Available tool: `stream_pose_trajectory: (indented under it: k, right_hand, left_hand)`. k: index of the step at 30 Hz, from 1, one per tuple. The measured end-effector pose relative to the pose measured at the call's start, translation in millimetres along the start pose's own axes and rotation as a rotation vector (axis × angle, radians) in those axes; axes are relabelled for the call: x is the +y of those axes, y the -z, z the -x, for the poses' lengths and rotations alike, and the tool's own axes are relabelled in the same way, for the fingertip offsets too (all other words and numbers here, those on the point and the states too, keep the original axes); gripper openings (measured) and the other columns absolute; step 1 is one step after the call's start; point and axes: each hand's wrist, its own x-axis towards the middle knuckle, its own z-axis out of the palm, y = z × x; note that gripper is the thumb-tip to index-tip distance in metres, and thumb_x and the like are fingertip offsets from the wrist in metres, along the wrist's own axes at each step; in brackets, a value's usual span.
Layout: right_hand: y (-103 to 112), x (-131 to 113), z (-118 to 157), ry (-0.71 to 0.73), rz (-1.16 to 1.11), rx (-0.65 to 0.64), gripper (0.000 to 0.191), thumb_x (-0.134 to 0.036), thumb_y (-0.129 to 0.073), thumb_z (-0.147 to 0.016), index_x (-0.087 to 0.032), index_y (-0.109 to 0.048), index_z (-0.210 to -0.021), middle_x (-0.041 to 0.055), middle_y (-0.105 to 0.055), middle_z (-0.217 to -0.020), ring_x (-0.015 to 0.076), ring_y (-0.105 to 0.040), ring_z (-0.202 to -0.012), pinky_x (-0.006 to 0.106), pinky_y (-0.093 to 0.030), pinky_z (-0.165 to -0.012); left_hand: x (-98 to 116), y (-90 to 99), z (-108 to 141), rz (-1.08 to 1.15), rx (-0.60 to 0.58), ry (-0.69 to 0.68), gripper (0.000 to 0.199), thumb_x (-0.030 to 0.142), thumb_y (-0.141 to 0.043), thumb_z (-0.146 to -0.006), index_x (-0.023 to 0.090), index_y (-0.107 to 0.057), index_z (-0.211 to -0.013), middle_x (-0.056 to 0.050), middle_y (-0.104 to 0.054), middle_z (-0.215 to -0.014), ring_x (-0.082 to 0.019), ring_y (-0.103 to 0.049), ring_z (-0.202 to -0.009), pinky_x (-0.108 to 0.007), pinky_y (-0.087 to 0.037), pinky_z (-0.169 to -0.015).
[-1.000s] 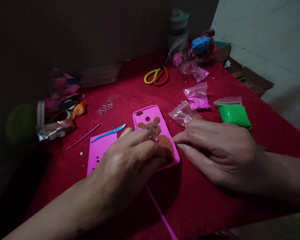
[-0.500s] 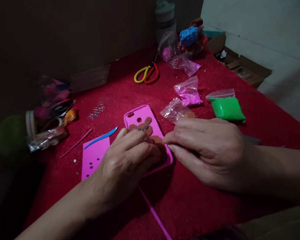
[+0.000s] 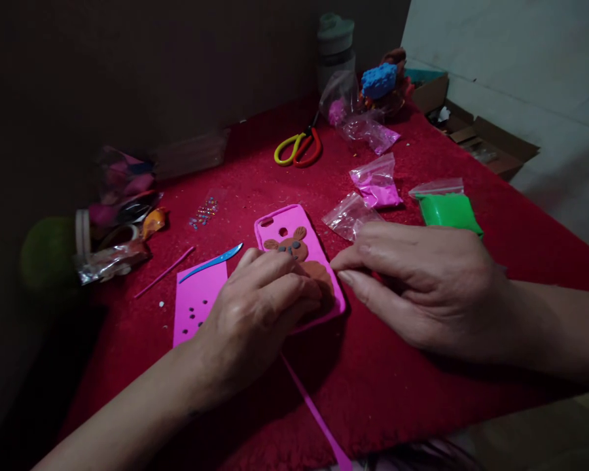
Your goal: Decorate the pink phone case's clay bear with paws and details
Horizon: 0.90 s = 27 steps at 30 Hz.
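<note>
A pink phone case (image 3: 310, 230) lies on the table, bearing a brown clay bear (image 3: 293, 249) with round ears and grey eyes. My left hand (image 3: 267, 294) rests over the case's lower left part, fingers curled together above the bear's body; its fingertips are partly hidden. At the case's right rim, my right hand (image 3: 412, 281) is closed in a pinch, thumb against forefinger. Whatever that pinch holds is too small to make out. A thin pink clay strip (image 3: 307, 396) runs from beneath my left hand towards the front edge.
A blue modelling knife (image 3: 211, 263) lies across a pink sheet (image 3: 196, 294) with small dark dots. Beyond are scissors (image 3: 299, 147), a bag of green clay (image 3: 449, 212), bags of pink clay (image 3: 377, 183) and a bottle (image 3: 336, 46). Craft supplies (image 3: 122, 203) crowd the left side.
The whole view has shifted a little. My right fingertips have drawn slightly off the bear's body to the case's rim. My left hand stays over the case.
</note>
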Motion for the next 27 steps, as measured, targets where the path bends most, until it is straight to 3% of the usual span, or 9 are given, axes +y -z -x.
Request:
stream_pose_trajectory:
  k: [8, 27]
  right_hand:
    - [-2.5, 0.1, -0.1, -0.007, -0.009, -0.037, 0.020, -0.008, -0.051, -0.088, -0.008, -0.066, -0.075, 0.0051, -0.060, -0.068, 0.0117, -0.054, -0.061, 0.024, -0.040, -0.053]
    - [-2.9, 2.3, 1.8, -0.010, -0.003, -0.035, 0.018, -0.008, -0.052, -0.087, -0.008, -0.066, -0.075, 0.0043, -0.059, -0.069, 0.0109, -0.052, -0.060, 0.025, -0.038, -0.053]
  left_hand:
    - [-7.1, -5.1, 2.5, 0.001, -0.020, -0.054, 0.008, 0.012, -0.061, -0.089, 0.019, -0.064, -0.087, 0.001, -0.063, -0.084, -0.013, -0.057, -0.082, -0.028, -0.036, -0.079]
    - [-11.2, -8.3, 4.6, 0.036, -0.033, -0.054, 0.012, 0.007, -0.058, -0.090, 0.018, -0.062, -0.091, 0.001, -0.061, -0.087, -0.012, -0.053, -0.078, -0.029, -0.036, -0.073]
